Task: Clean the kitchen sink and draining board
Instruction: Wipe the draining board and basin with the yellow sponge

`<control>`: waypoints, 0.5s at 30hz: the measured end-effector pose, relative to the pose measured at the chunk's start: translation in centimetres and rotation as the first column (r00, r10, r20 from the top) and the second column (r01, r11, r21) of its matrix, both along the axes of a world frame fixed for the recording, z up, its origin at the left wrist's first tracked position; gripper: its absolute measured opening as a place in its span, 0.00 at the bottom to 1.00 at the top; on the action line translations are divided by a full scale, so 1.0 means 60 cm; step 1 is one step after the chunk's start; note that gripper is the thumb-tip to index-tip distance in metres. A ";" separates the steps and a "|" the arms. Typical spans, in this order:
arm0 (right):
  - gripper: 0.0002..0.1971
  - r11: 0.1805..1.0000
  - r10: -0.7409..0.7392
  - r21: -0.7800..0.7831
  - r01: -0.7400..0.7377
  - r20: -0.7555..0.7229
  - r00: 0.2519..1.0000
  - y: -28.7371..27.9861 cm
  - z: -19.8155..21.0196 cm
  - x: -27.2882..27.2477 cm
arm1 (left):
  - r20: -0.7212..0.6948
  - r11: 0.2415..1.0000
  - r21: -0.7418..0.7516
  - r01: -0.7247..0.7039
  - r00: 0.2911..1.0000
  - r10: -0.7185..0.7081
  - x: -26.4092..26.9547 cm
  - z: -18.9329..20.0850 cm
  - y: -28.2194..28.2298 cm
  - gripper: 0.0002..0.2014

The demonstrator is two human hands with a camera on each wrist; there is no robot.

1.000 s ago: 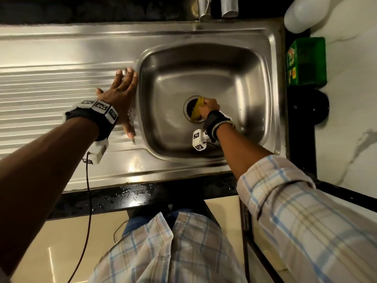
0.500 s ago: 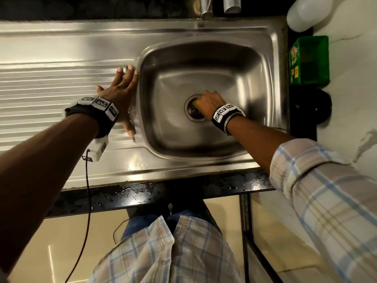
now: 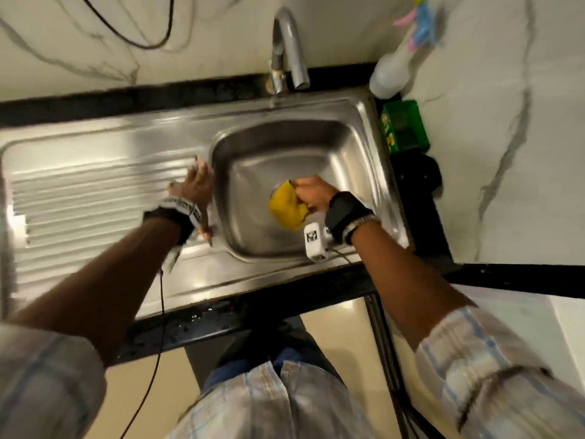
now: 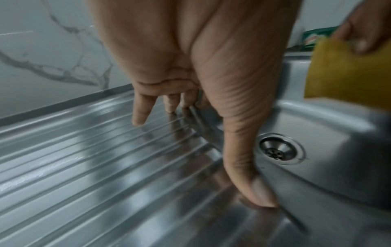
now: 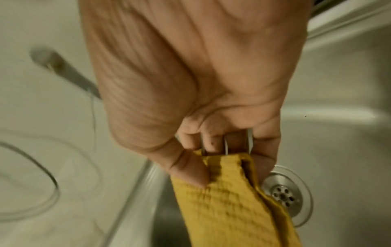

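My right hand [image 3: 311,193] pinches a soft, light yellow waffle-weave cloth [image 3: 287,205] by its top edge; it hangs limp over the steel sink basin [image 3: 345,160]. My left hand [image 3: 198,188] rests flat, fingers straight, on the ridged draining board [image 3: 95,198].

sink: stainless steel basin [image 3: 348,147], set in black counter, rounded corners, shiny
drain: round steel strainer w/ small holes [image 4: 281,149], bare, at basin bottom centre
draining board: ribbed steel [image 3: 95,198], left of basin, same sheet, reflective
cloth: yellow, textured weave [image 3: 286,209], folded/bunched, hanging over drain area, top edge pinched, not flat on basin floor
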State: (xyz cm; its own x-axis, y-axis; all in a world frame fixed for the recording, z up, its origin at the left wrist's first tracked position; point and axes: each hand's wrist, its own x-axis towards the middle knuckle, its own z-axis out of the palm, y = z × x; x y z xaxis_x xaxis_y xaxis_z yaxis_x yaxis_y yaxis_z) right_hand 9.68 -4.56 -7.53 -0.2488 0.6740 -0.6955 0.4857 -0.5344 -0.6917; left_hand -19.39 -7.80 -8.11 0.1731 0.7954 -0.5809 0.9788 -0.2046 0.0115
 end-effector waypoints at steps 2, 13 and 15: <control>0.11 0.984 -0.178 -0.038 0.175 -0.128 0.976 -0.039 0.057 0.021 | 0.000 0.994 0.047 0.098 0.995 -0.099 0.037 0.011 -0.020 0.55; 0.13 0.788 -0.616 -0.092 0.609 -0.100 0.781 -0.251 0.105 0.156 | 0.550 0.590 -0.760 -0.273 0.212 0.808 0.307 0.102 -0.112 0.08; 0.19 0.781 -0.624 -0.089 0.618 -0.091 0.776 -0.267 0.098 0.187 | 0.633 0.701 -0.669 -0.248 0.304 0.712 0.338 0.104 -0.120 0.09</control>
State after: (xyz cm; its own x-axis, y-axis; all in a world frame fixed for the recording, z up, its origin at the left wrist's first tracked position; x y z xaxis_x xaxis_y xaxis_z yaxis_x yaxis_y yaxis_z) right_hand 20.88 -20.60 -1.66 0.1355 0.6730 -0.7271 -0.0410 -0.7294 -0.6828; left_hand 0.87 -14.98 -1.87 0.3899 0.6537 -0.6486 0.3375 0.5539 0.7611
